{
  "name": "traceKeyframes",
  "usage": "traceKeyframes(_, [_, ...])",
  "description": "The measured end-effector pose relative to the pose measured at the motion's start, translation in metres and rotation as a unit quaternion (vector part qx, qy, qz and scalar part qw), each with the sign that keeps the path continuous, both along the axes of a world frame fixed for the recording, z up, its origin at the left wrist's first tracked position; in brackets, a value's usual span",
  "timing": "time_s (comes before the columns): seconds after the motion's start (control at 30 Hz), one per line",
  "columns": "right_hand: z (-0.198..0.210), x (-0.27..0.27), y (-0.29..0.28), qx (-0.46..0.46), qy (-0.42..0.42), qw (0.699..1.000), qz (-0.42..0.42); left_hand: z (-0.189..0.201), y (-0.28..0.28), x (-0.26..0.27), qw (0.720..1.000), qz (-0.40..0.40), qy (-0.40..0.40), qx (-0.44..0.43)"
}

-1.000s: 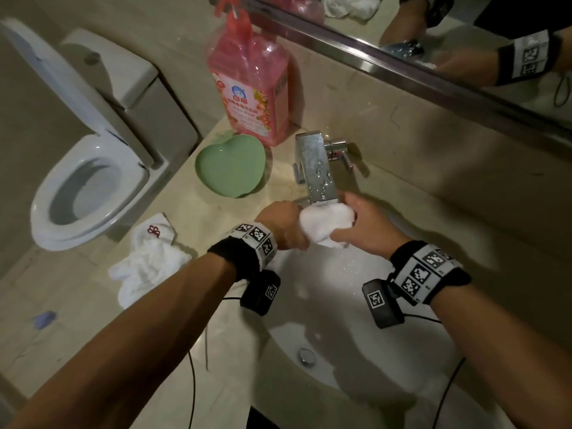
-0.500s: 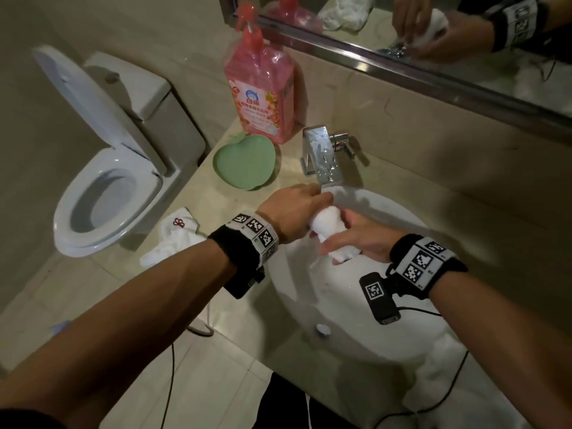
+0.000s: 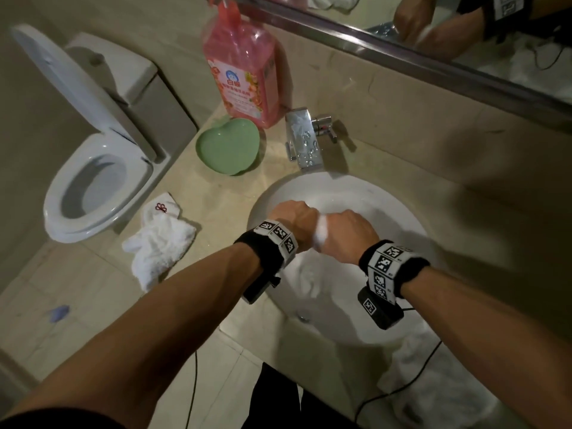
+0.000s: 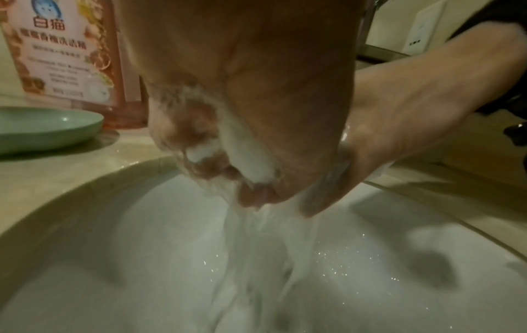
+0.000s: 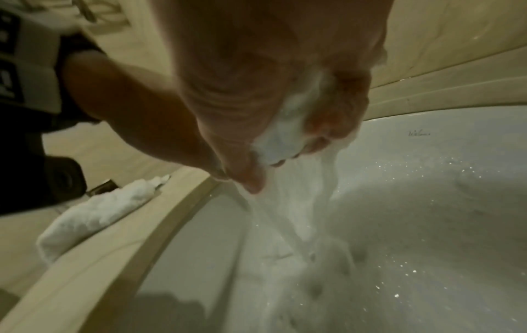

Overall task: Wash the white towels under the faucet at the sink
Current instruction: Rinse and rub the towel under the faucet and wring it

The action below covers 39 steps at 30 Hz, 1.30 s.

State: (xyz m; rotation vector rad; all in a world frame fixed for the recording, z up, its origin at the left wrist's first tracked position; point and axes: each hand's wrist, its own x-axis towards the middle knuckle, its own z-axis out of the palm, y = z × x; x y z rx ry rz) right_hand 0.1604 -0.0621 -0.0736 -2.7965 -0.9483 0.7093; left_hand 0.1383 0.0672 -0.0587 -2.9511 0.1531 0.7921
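Both hands squeeze one wet white towel (image 3: 320,232) over the white sink basin (image 3: 387,199). My left hand (image 3: 294,219) and right hand (image 3: 346,233) press side by side, fingers curled round the cloth. Only a strip of towel shows between them in the head view. Water streams down from the towel (image 4: 250,162) under my left hand (image 4: 228,144). In the right wrist view my right hand (image 5: 299,135) grips the wad of towel (image 5: 282,137), with water pouring off it. The chrome faucet (image 3: 303,140) stands beyond the hands, apart from them.
A second white towel (image 3: 158,243) lies on the counter left of the basin, another white towel (image 3: 433,388) at the near right. A green apple-shaped dish (image 3: 229,147) and pink detergent bottle (image 3: 244,69) stand by the faucet. An open toilet (image 3: 93,187) is at left.
The hands have dropped from just under the faucet spout down into the basin and closed tighter together on the towel, so less cloth shows and water now runs out.
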Motion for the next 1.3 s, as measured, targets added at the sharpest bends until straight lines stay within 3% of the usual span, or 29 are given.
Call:
traceKeyframes(0.13, [-0.011,-0.003,-0.004,-0.052,-0.047,0.997,0.034,-0.017,-0.012,-0.001,0.997,0.046,0.051,0.039])
traceKeyframes(0.3, [-0.019,-0.001,-0.010,-0.046,-0.061,0.995,0.064,-0.029,-0.024,-0.003,0.984,0.141,0.105,0.034])
traceKeyframes(0.4, [-0.017,-0.001,-0.018,0.000,-0.054,0.995,0.081,-0.027,-0.009,-0.001,0.982,0.114,0.143,-0.055])
traceKeyframes(0.5, [-0.004,0.001,-0.022,0.099,0.025,0.994,0.037,-0.004,0.010,-0.007,0.964,0.141,0.155,-0.165])
traceKeyframes(0.57, [0.008,0.007,-0.025,0.137,0.076,0.988,-0.015,0.012,0.016,-0.013,0.954,0.179,0.101,-0.220])
traceKeyframes(0.63, [0.020,0.012,-0.026,0.154,0.139,0.975,-0.079,0.027,0.020,-0.022,0.963,0.152,-0.015,-0.221])
traceKeyframes(0.67, [0.027,0.013,-0.026,0.176,0.196,0.957,-0.124,0.034,0.022,-0.028,0.966,0.114,-0.081,-0.216])
traceKeyframes(0.77, [0.049,0.015,-0.022,0.258,0.364,0.861,-0.244,0.051,0.019,-0.047,0.962,-0.024,-0.222,-0.158])
traceKeyframes(0.83, [0.064,0.014,-0.018,0.264,0.405,0.840,-0.247,0.059,0.015,-0.053,0.962,-0.046,-0.247,-0.111])
traceKeyframes(0.93, [0.082,0.007,-0.013,0.251,0.435,0.833,-0.230,0.077,0.015,-0.049,0.967,-0.021,-0.246,-0.067])
traceKeyframes(1.03, [0.092,-0.002,-0.011,0.233,0.438,0.841,-0.216,0.094,0.019,-0.041,0.972,-0.034,-0.227,-0.041])
traceKeyframes(1.1, [0.094,-0.007,-0.011,0.223,0.407,0.862,-0.205,0.098,0.020,-0.039,0.978,-0.054,-0.198,-0.044])
traceKeyframes(1.2, [0.088,-0.013,-0.010,0.195,0.330,0.906,-0.179,0.095,0.020,-0.040,0.987,-0.051,-0.141,-0.049])
traceKeyframes(1.3, [0.070,-0.019,-0.005,0.115,0.194,0.967,-0.114,0.078,0.018,-0.041,0.996,-0.021,-0.075,-0.046])
